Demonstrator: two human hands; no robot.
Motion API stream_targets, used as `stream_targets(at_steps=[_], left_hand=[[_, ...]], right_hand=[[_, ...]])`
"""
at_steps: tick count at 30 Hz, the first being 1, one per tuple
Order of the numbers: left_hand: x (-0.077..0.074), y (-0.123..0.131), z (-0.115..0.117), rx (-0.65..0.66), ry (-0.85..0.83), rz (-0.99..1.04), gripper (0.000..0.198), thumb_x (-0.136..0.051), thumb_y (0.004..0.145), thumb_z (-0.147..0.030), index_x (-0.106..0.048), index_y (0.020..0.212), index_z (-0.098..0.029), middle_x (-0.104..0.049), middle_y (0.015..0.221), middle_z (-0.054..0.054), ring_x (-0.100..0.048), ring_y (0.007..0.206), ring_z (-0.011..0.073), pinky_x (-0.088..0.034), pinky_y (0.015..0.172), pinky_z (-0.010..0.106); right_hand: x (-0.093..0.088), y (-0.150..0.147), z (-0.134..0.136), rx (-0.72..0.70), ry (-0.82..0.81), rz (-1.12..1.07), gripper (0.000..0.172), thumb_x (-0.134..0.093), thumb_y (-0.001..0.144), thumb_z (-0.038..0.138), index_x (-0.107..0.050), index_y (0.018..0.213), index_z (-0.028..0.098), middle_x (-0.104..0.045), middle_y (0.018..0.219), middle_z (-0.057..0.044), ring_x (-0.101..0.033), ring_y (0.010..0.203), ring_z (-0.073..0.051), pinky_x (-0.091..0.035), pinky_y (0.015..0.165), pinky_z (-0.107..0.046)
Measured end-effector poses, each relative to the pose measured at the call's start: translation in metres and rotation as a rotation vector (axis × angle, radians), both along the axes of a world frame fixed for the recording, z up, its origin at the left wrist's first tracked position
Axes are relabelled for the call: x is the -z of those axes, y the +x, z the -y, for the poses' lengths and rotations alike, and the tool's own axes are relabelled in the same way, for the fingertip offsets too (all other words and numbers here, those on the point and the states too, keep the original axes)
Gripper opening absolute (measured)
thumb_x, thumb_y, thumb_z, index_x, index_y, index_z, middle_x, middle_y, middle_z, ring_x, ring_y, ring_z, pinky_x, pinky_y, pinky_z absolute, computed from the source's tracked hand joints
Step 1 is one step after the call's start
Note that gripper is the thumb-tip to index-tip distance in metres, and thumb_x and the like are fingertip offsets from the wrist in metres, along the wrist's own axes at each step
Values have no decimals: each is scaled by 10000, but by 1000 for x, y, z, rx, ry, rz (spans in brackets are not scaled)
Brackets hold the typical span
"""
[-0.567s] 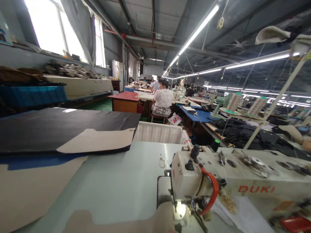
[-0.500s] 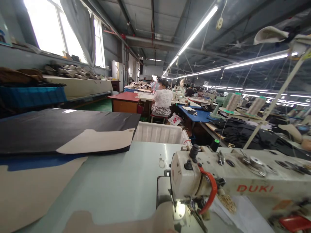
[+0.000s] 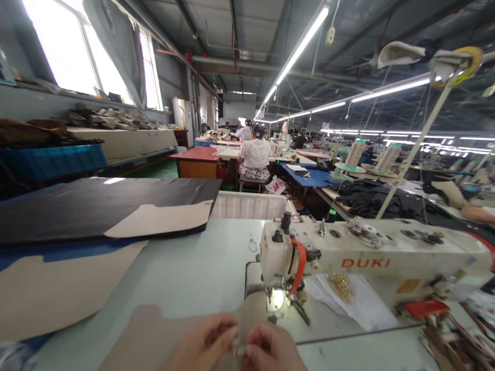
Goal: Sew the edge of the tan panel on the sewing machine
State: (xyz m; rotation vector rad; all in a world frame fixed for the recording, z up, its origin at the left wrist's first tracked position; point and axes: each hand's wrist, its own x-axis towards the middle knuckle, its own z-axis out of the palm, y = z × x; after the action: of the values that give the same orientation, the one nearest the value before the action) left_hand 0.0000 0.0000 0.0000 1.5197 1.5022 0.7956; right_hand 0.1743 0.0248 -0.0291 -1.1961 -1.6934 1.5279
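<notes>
A beige fabric piece (image 3: 145,332) lies flat on the sewing table, its far right end under the lit needle area of a sewing machine (image 3: 301,252) marked DUKI. My left hand (image 3: 204,342) rests over the piece, thumb and fingers pinched at its near edge. Close beside it, my right hand (image 3: 273,346) is closed too, fingertips pinching the same edge just below the presser foot. A small pale bit shows between the fingertips; whether it is a fold or a separate strip cannot be made out. Both wrists are cut off by the bottom of the view.
Other beige pieces (image 3: 69,293) lie at the left, one on a black sheet stack (image 3: 77,206). A white bin (image 3: 255,205) stands behind the table. Gold chain (image 3: 339,286) sits on white cloth under the machine arm. A person (image 3: 254,154) sits further back; another person's arm (image 3: 478,211) shows at right.
Both my hands have come into view at the bottom, pinching the beige piece's edge. The view has tilted down and turned right, so the machine appears further left and higher.
</notes>
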Motion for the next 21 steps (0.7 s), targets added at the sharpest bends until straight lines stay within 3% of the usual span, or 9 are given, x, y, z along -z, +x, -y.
stream_targets(at_steps=[3, 5, 8, 13, 21], left_hand=[[-1, 6, -5, -4, 237, -284, 340, -428, 840, -313, -621, 1087, -183, -668, 1110, 78, -601, 1044, 232, -468, 941, 367], [9, 10, -6, 100, 377, -414, 396, -412, 842, -227, -552, 1208, -171, -579, 1272, 94, -509, 1192, 225, -405, 1029, 401], [27, 17, -5, 213, 492, -550, 427, -387, 869, -180, -480, 1286, -168, -523, 1339, 91, -448, 1258, 204, -387, 1057, 405], [34, 19, -3, 241, 527, -655, 421, -377, 898, -212, -450, 1308, -152, -517, 1345, 99, -454, 1257, 209, -400, 1053, 402], [32, 17, 3, 238, 520, -626, 447, -399, 892, -237, -419, 1334, -179, -527, 1335, 92, -479, 1235, 217, -409, 1043, 400]], right_hand=[[-13, 7, 10, 31, 12, -32, 95, -517, 686, 106, -545, 625, 173, -619, 599, 11, -567, 588, -123, -405, 564, -203], [-17, 16, 15, -3, -13, -48, 85, -530, 719, 128, -559, 652, 172, -617, 617, 15, -563, 597, -118, -417, 578, -206], [-23, 32, 18, -4, -87, -53, 84, -554, 741, 149, -567, 661, 170, -605, 611, 20, -560, 587, -115, -435, 587, -214], [-34, 42, 4, 81, -243, -4, 114, -553, 759, 108, -545, 665, 172, -590, 582, 43, -580, 565, -106, -465, 599, -214], [-37, 26, -34, 81, -290, 125, 172, -534, 758, 52, -539, 616, 151, -589, 512, 44, -555, 457, -73, -446, 518, -175]])
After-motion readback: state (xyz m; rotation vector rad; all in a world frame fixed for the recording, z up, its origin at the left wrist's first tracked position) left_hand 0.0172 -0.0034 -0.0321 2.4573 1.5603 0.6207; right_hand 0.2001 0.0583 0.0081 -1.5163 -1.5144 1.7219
